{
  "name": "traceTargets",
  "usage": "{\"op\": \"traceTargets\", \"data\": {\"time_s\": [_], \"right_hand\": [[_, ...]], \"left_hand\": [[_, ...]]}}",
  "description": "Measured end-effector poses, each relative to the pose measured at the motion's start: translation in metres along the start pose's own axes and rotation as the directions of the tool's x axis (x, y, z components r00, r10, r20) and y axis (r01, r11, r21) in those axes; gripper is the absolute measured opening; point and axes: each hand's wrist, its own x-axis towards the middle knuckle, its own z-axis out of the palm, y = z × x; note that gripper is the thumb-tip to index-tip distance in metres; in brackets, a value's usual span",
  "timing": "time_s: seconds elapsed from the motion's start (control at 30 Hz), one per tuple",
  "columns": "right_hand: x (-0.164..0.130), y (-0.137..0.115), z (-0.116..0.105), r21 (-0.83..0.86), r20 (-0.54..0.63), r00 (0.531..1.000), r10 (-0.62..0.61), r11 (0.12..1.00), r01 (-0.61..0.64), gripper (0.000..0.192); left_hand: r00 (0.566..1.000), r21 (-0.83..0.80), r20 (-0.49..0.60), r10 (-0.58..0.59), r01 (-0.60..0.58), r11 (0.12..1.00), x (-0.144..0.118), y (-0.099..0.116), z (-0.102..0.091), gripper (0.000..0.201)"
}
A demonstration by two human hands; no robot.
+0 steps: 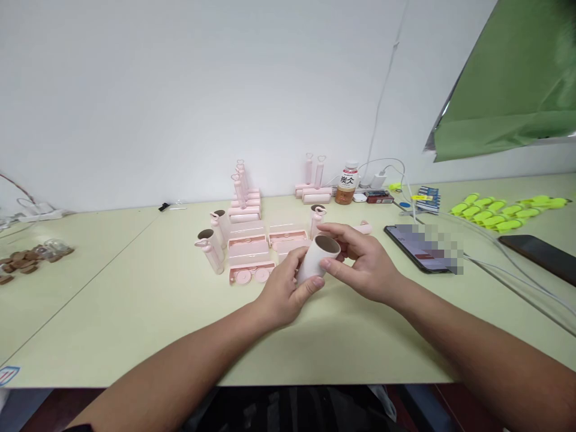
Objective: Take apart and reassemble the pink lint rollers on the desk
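Note:
A white sticky-paper roll (311, 264) with a brown cardboard core is tilted between my hands above the table. My left hand (284, 289) wraps its lower left side, thumb across the front. On the upper right, my right hand (362, 261) grips the roll near its open end, thumb on the rim. Just beyond are open pink cases (249, 258), one showing round parts inside. White rolls (216, 240) stand to their left, with pink handles with heart-shaped loops (211, 258) beside them. Another pink handle (317, 221) stands behind my right hand.
Pink rollers (245, 210) and more handles line the wall, near a drink bottle (347, 185). At right lie a phone (418, 247), a dark phone-like slab (540, 255), cables and several neon yellow pieces (499, 213). Brown pieces (22, 262) lie far left.

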Motion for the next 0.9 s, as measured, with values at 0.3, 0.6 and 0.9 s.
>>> {"op": "traceTargets", "data": {"time_s": [0.3,0.6,0.9], "right_hand": [[0.020,0.017,-0.026,-0.479,-0.223,0.963,0.153,0.843,-0.245,0.048],[0.021,0.043,-0.011,-0.508,-0.098,0.961,0.259,0.817,-0.272,0.048],[0.031,0.053,-0.046,-0.505,-0.314,0.897,0.311,0.745,-0.435,0.045]], "left_hand": [[0.960,0.430,0.277,-0.032,-0.094,0.898,-0.004,0.002,0.001,0.037],[0.920,0.532,0.390,-0.032,-0.197,0.824,-0.002,0.005,0.000,0.035],[0.923,0.528,0.384,-0.035,-0.188,0.828,-0.001,0.006,-0.001,0.034]]}}
